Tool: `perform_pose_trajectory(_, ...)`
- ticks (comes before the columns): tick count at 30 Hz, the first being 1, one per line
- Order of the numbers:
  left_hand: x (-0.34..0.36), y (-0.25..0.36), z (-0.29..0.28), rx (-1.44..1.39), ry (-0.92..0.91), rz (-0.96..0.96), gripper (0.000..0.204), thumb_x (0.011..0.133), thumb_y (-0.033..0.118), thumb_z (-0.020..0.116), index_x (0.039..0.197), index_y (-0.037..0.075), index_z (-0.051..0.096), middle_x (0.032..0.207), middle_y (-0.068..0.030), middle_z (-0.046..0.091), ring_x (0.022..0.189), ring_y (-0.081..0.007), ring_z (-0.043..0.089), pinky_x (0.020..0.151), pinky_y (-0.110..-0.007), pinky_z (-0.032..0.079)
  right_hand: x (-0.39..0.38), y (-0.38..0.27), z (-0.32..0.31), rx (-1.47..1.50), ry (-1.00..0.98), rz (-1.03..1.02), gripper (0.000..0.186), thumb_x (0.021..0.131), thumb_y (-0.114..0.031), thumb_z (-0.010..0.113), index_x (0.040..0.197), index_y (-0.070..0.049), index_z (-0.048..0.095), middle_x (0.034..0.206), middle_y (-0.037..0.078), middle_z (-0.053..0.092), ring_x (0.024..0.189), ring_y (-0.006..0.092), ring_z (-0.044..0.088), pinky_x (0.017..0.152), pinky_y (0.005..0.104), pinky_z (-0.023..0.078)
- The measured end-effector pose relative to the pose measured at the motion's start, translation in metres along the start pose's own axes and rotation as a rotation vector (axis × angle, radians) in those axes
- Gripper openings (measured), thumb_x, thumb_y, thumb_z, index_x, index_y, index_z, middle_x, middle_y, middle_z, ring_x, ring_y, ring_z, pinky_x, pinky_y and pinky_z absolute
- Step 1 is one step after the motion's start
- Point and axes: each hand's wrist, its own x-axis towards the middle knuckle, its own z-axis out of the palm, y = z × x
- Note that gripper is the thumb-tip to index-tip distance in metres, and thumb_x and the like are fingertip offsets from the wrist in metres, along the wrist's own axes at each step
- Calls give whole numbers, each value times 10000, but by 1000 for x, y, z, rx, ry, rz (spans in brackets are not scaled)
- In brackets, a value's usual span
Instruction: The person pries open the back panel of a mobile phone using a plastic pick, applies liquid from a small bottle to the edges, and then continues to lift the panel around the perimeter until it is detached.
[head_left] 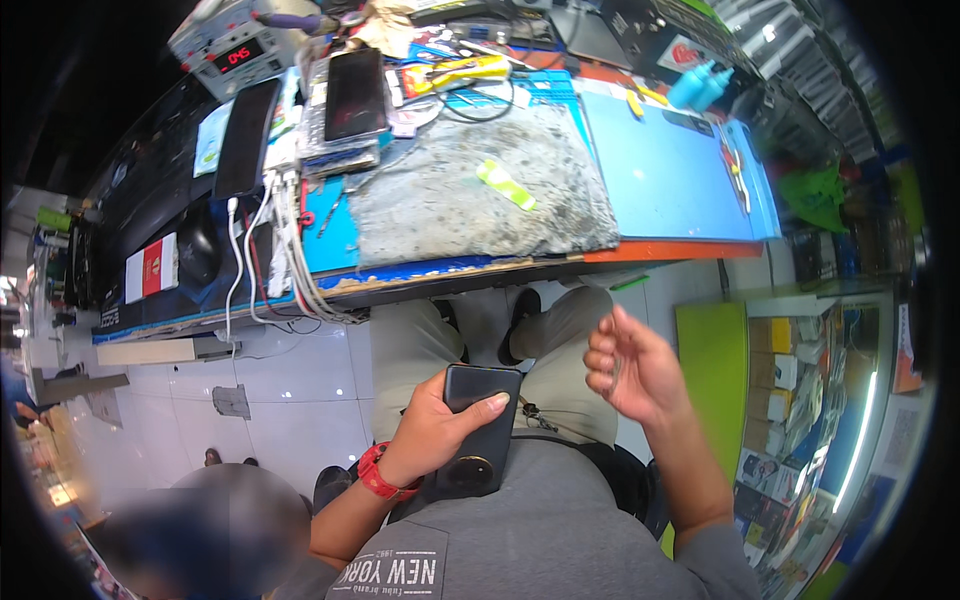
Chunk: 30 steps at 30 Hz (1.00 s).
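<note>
My left hand (437, 425) grips a black smartphone (477, 430) against my lap, its back facing up with a round camera ring near the lower end. A red watch band sits on that wrist. My right hand (632, 366) is raised to the right of the phone, fingers curled and slightly apart, pinching what looks like a thin clear sheet, hard to make out. Both hands hover in front of the workbench edge (480, 270).
The bench holds a worn grey mat (470, 200) with a yellow-green strip (506, 185), a blue mat (665, 175), several phones (355, 95), white cables (285, 250), tools and a power supply with red digits (235, 50). Shelves of boxes stand at right (800, 370). Another person is at lower left (200, 530).
</note>
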Motion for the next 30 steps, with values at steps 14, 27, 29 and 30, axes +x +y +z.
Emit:
perform_pose_trajectory(14,8,1,42,140,-15,-41,225,918,143,772,1049,0,658,945,-41,711,839,-85,652,742,-266,541,-23,-62,-51,-1002,87,-567,277,979,-65,517,1240,-2,587,1120,71,617,1058,161,575,924,314,460)
perform_pose_trajectory(27,-2,3,42,114,2,-32,246,915,170,781,1039,-1,656,921,-50,716,813,-93,660,719,-271,548,52,-152,13,-1606,596,-946,213,932,-72,593,1100,23,685,1147,239,667,1121,380,624,1018,432,467)
perform_pose_trajectory(29,0,-2,40,139,-17,-17,240,917,168,777,1034,-1,653,922,-54,718,815,-97,665,716,-273,550,57,-148,6,-1639,576,-1013,156,927,-106,635,1003,9,711,1034,209,696,1036,379,653,958,453,491)
perform_pose_trajectory(30,1,-4,40,154,-29,-14,237,919,167,775,1032,0,652,923,-56,718,816,-100,667,715,-274,551,58,-144,8,-1691,600,-1049,160,926,-111,642,1004,12,707,1032,207,695,1029,379,654,951,458,493)
